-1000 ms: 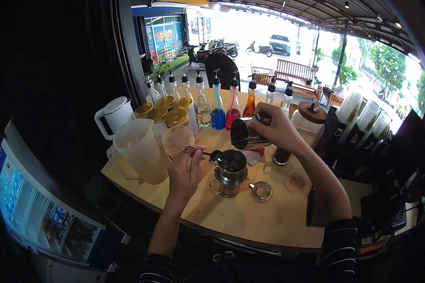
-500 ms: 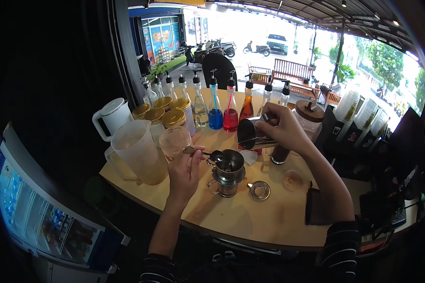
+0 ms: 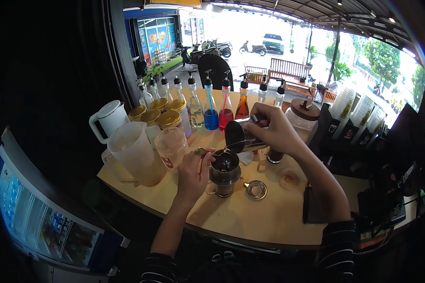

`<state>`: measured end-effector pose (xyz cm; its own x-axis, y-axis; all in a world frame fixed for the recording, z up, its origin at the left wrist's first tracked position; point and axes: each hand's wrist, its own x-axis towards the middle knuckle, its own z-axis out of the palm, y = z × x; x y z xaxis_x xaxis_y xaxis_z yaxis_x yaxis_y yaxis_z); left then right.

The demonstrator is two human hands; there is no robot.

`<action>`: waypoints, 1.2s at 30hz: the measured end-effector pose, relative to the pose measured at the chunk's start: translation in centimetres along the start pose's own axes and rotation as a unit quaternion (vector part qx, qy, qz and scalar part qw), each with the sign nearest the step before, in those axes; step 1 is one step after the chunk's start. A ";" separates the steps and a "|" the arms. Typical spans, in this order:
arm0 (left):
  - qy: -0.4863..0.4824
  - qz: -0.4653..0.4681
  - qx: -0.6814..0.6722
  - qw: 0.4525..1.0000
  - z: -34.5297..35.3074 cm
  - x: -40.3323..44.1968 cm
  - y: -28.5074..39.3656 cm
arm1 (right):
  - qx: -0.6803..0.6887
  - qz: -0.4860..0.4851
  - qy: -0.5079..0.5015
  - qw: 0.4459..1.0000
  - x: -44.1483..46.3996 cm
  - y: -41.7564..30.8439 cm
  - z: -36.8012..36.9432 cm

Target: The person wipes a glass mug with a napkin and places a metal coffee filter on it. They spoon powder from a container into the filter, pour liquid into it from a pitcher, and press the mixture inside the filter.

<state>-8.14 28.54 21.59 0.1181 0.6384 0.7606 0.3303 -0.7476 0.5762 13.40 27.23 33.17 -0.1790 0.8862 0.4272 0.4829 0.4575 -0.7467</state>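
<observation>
My left hand [image 3: 193, 172] is closed around the handle of a spoon [image 3: 201, 151]. The spoon's bowl end is over the open top of a metal drip coffee filter [image 3: 225, 176], which sits on a small glass cup [image 3: 224, 190]. Dark contents show inside the filter. A metal pitcher [image 3: 253, 144] is gripped in my right hand [image 3: 272, 128], tipped left with its dark mouth just above the filter. Whether liquid is running from it is hard to make out. A round metal filter lid [image 3: 256, 190] lies on the counter to the right.
At the left stand a frosted plastic jug [image 3: 134, 153], a white kettle [image 3: 111, 120], a clear plastic cup [image 3: 173, 145] and gold-lidded jars [image 3: 169, 120]. Syrup bottles [image 3: 211, 113] line the back. A wooden-lidded jar [image 3: 303, 113] and stacked cups [image 3: 342, 104] are at the right.
The pitcher has come left and lower, closer over the filter. My left hand has moved right and in, bringing the spoon further over the filter. The whole view has shifted slightly.
</observation>
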 end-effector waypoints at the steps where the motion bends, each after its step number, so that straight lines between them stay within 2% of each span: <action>1: 0.000 0.000 0.000 1.000 0.0 0.0 0.0 | -0.004 -0.009 -0.003 1.000 0.0 -0.1 0.0; 5: 0.015 0.035 0.055 0.998 -0.6 0.2 0.0 | -0.039 -0.023 -0.025 0.999 0.1 0.2 -0.2; 11: 0.034 0.065 0.085 0.994 -1.5 0.4 0.1 | 0.003 0.003 -0.028 1.000 -0.8 -0.5 -0.5; 14: 0.036 0.082 0.099 0.991 -1.6 0.4 -0.1 | -0.014 -0.005 -0.008 1.000 -1.2 0.5 -1.0; 17: 0.033 0.071 0.091 0.993 -1.6 0.4 0.0 | -0.094 -0.024 0.024 0.995 -1.4 2.8 -1.4; 19: 0.032 0.065 0.084 0.994 -1.4 0.4 0.0 | 0.024 0.019 0.077 0.997 -1.9 4.4 -1.2; 23: 0.023 0.067 0.073 0.995 -1.2 0.5 0.2 | 0.046 0.008 0.129 0.991 -3.3 8.9 -0.9; 25: 0.023 0.068 0.069 0.995 -1.1 0.5 0.2 | 0.120 0.035 0.169 0.978 -4.4 11.8 -0.5; 29: 0.014 0.071 0.066 0.995 -0.9 0.4 0.2 | 0.143 0.078 0.200 0.966 -7.1 15.4 0.4; 31: 0.015 0.072 0.062 0.995 -0.9 0.5 0.4 | 0.114 0.067 0.211 0.969 -7.9 19.0 1.3; 33: 0.008 0.036 0.031 0.999 -0.7 0.4 0.8 | 0.118 0.092 0.235 0.960 -8.7 19.5 2.0; 36: 0.007 0.040 0.028 0.999 -0.6 0.3 0.7 | 0.145 0.117 0.250 0.950 -9.6 20.2 2.7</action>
<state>-8.45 28.10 22.41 0.1336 0.5734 0.8083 0.3722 -0.7849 0.4953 22.55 28.19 12.57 0.3690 0.8536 0.3677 0.1900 0.3180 -0.9289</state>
